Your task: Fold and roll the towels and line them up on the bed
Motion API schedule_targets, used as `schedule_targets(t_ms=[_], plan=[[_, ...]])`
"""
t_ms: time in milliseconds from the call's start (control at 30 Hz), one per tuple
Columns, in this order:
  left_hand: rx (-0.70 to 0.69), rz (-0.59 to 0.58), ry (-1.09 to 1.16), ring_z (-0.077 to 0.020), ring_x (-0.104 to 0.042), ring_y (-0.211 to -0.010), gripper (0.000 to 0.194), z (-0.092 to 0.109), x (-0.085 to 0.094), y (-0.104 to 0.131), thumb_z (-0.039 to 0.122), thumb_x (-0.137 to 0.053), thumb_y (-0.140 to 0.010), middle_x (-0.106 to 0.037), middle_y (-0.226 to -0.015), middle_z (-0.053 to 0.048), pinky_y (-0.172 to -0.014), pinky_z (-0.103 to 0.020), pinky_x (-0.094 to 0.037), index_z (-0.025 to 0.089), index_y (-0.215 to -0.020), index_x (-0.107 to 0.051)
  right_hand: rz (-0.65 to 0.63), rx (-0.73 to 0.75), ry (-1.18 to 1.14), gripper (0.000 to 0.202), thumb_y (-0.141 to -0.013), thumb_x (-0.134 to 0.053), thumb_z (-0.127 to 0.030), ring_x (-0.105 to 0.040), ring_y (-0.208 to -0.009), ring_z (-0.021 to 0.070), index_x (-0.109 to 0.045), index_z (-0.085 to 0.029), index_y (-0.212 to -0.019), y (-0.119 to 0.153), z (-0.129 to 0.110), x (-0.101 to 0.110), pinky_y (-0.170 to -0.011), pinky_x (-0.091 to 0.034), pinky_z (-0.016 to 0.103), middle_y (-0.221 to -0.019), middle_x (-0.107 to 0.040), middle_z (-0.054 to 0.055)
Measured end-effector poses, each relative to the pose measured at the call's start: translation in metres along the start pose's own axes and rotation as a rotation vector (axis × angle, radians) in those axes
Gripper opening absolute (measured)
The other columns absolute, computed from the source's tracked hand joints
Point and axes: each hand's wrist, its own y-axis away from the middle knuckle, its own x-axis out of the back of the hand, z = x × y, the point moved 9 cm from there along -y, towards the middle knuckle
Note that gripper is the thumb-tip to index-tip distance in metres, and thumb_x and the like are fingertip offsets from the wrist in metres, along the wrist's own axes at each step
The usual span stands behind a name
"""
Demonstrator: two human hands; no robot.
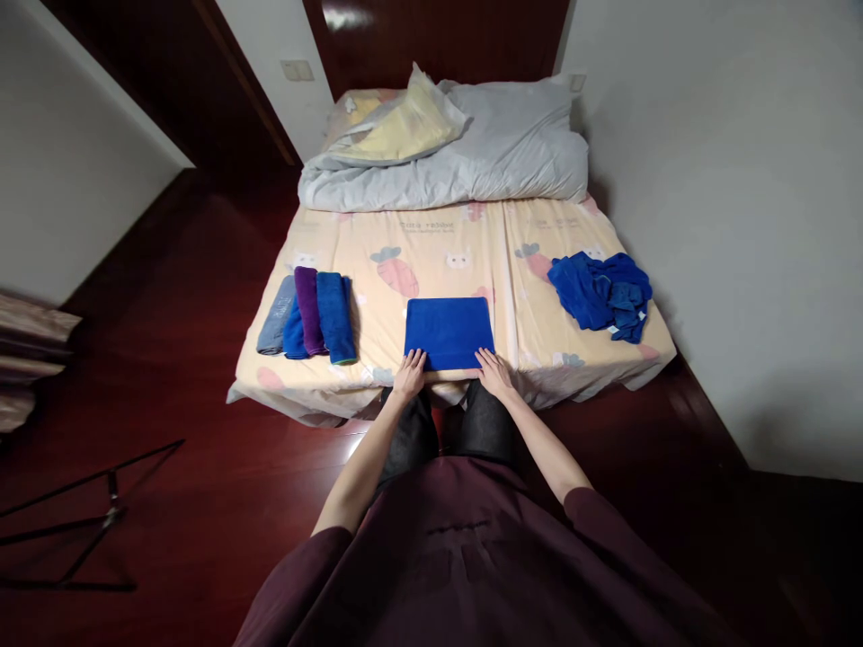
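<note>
A blue towel (449, 328), folded into a flat rectangle, lies near the front edge of the bed in front of me. My left hand (411, 370) rests on its near left corner with the fingers stretched out over the cloth. At the near right corner, my right hand (493, 369) lies in much the same way, fingers extended on the towel. Both hands look open, pressing flat rather than gripping. To the left sit several rolled or folded towels (333, 314) in grey, blue and purple, side by side. Crumpled blue towels (593, 292) form a loose heap on the right.
The bed has a carrot-patterned sheet (378, 238). A light grey quilt (512, 135) and a yellow pillow (408, 126) are bunched at its far end. A black tripod's legs (87, 521) stand on the floor at left. A wall (728, 225) rises on the right.
</note>
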Motion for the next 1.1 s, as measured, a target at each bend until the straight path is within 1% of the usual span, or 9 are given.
schedule_targets(t_ms=[167,267,433,500,600,733,900,1000,1100], plan=[[-0.026,-0.057,-0.062,-0.0351,-0.029,-0.164,0.081,-0.010,-0.010,-0.005,0.005,-0.051,-0.083,-0.037,-0.172,-0.023,-0.134,-0.053,-0.024,0.008,-0.163,-0.043,-0.008,-0.017,0.012,0.056,-0.101,-0.053,-0.019,-0.041,-0.159,0.0288,-0.055,-0.011,-0.157,-0.001,0.009,-0.001,-0.131,-0.033,0.049,-0.168,-0.046,0.015],[-0.022,-0.057,-0.075,-0.0346,-0.035,-0.162,0.077,-0.012,-0.012,-0.012,0.003,-0.047,-0.083,-0.042,-0.169,-0.024,-0.133,-0.052,-0.026,0.008,-0.160,-0.047,0.009,-0.067,0.002,0.056,-0.099,-0.059,-0.019,-0.047,-0.155,0.0268,-0.058,-0.016,-0.155,-0.007,0.013,0.002,-0.129,-0.037,0.047,-0.165,-0.050,0.013],[-0.008,-0.042,-0.079,-0.0341,-0.045,-0.156,0.071,-0.010,-0.010,-0.023,0.003,-0.046,-0.086,-0.053,-0.160,-0.025,-0.130,-0.053,-0.033,0.012,-0.156,-0.051,-0.050,-0.141,0.029,0.062,-0.091,-0.058,-0.004,-0.057,-0.147,0.0294,-0.063,-0.019,-0.150,-0.023,0.014,0.002,-0.124,-0.040,0.048,-0.157,-0.059,0.015],[-0.003,-0.042,-0.078,-0.0343,-0.047,-0.153,0.068,-0.009,-0.008,-0.025,0.003,-0.047,-0.087,-0.054,-0.158,-0.026,-0.128,-0.053,-0.036,0.012,-0.154,-0.053,-0.060,-0.159,0.031,0.059,-0.092,-0.055,-0.002,-0.063,-0.140,0.0315,-0.067,-0.019,-0.148,-0.027,0.015,0.004,-0.124,-0.038,0.050,-0.150,-0.065,0.018],[-0.001,-0.050,-0.062,-0.0344,-0.051,-0.150,0.064,-0.009,-0.002,-0.027,0.004,-0.049,-0.088,-0.056,-0.155,-0.026,-0.125,-0.051,-0.041,0.013,-0.151,-0.056,-0.053,-0.182,0.024,0.055,-0.095,-0.054,-0.005,-0.069,-0.130,0.0319,-0.070,-0.023,-0.145,-0.030,0.017,0.008,-0.125,-0.035,0.050,-0.141,-0.071,0.018],[-0.008,-0.063,-0.008,-0.0319,-0.053,-0.149,0.062,-0.008,0.008,-0.018,0.005,-0.053,-0.088,-0.062,-0.151,-0.021,-0.123,-0.046,-0.044,0.019,-0.148,-0.061,-0.056,-0.183,0.008,0.050,-0.096,-0.054,-0.008,-0.069,-0.131,0.0313,-0.075,-0.026,-0.138,-0.023,0.018,0.013,-0.124,-0.036,0.050,-0.141,-0.072,0.014],[0.035,-0.066,0.106,-0.0290,-0.062,-0.140,0.060,-0.017,0.018,0.006,0.002,-0.052,-0.085,-0.068,-0.146,-0.013,-0.121,-0.042,-0.047,0.024,-0.138,-0.070,-0.073,-0.136,-0.024,0.045,-0.093,-0.059,-0.007,-0.071,-0.129,0.0282,-0.081,-0.026,-0.128,-0.002,0.025,0.020,-0.122,-0.041,0.044,-0.133,-0.077,0.009],[0.094,-0.035,0.192,-0.0289,-0.069,-0.130,0.055,-0.030,0.026,0.014,0.005,-0.053,-0.085,-0.074,-0.138,-0.011,-0.117,-0.041,-0.051,0.024,-0.133,-0.074,-0.038,-0.142,-0.218,0.041,-0.090,-0.064,-0.010,-0.074,-0.122,0.0244,-0.082,-0.028,-0.123,0.007,0.036,0.025,-0.117,-0.049,0.039,-0.127,-0.080,0.004],[0.165,0.020,0.288,-0.0269,-0.073,-0.123,0.047,-0.044,0.036,0.012,0.011,-0.056,-0.087,-0.078,-0.128,-0.009,-0.113,-0.039,-0.055,0.022,-0.128,-0.075,0.043,-0.221,-0.498,0.030,-0.086,-0.068,-0.017,-0.078,-0.106,0.0221,-0.083,-0.023,-0.112,0.006,0.051,0.026,-0.103,-0.058,0.036,-0.114,-0.083,0.005]])
